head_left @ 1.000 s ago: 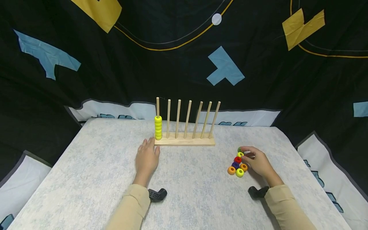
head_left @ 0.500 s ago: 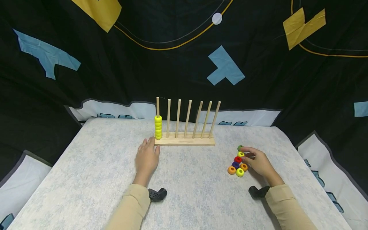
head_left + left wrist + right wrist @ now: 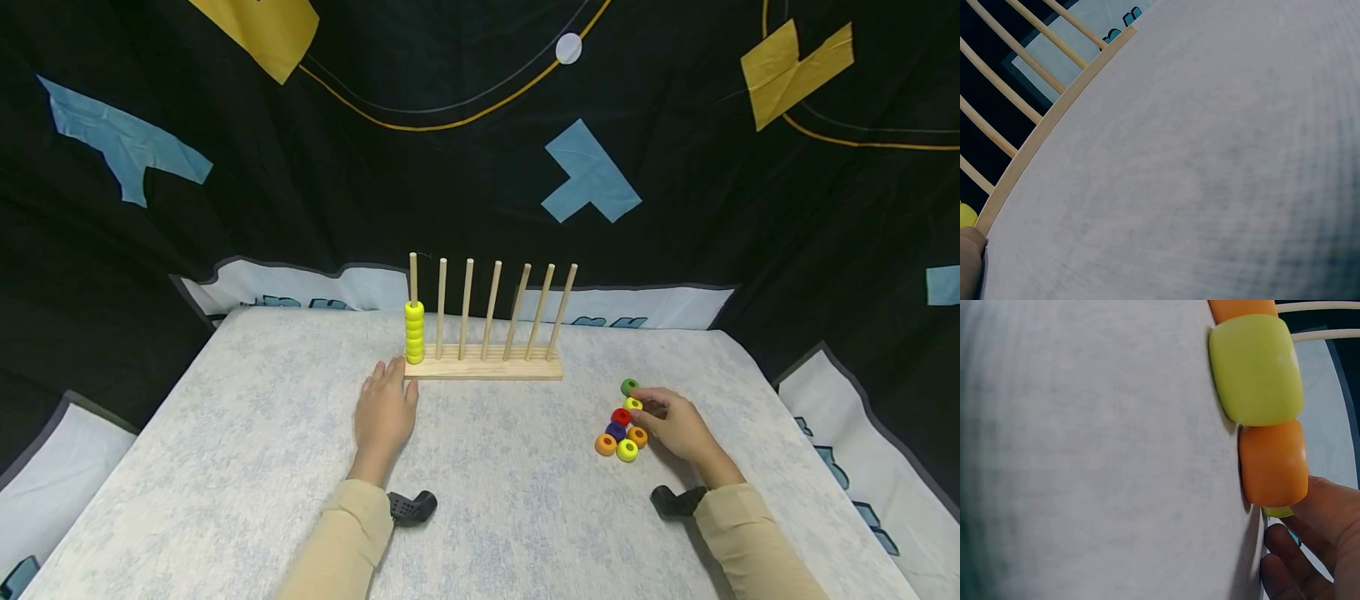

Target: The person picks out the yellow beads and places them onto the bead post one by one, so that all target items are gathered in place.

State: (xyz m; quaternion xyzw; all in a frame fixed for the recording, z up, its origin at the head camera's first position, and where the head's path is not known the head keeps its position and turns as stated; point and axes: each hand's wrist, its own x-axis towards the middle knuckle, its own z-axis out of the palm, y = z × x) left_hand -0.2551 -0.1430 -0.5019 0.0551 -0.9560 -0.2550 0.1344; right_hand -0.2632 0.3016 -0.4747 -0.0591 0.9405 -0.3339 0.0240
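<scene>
In the head view a wooden peg rack (image 3: 483,371) has several upright pegs, with a stack of yellow beads (image 3: 414,333) on its leftmost peg. My left hand (image 3: 384,417) lies on the table, fingertips resting against the rack's left front corner. At the right, my right hand (image 3: 671,425) pinches a yellow bead (image 3: 633,404) between thumb and forefinger. Close by lie a green bead (image 3: 629,387), a red bead (image 3: 621,417), a dark blue bead (image 3: 616,431), two orange beads (image 3: 606,444) and another yellow bead (image 3: 627,450). The right wrist view shows the thumb (image 3: 1329,503) at the pinched bead, mostly hidden behind an orange bead (image 3: 1274,464).
The pale mottled table (image 3: 495,500) reaches a black curtain (image 3: 450,192) behind the rack. Black wrist devices (image 3: 412,508) sit on both wrists, near the tabletop. White patterned cloth (image 3: 832,450) hangs past the table's right edge.
The right hand's fingers have come off the green bead, now in full view, and the yellow bead between them has shifted slightly right. The left hand stays put.
</scene>
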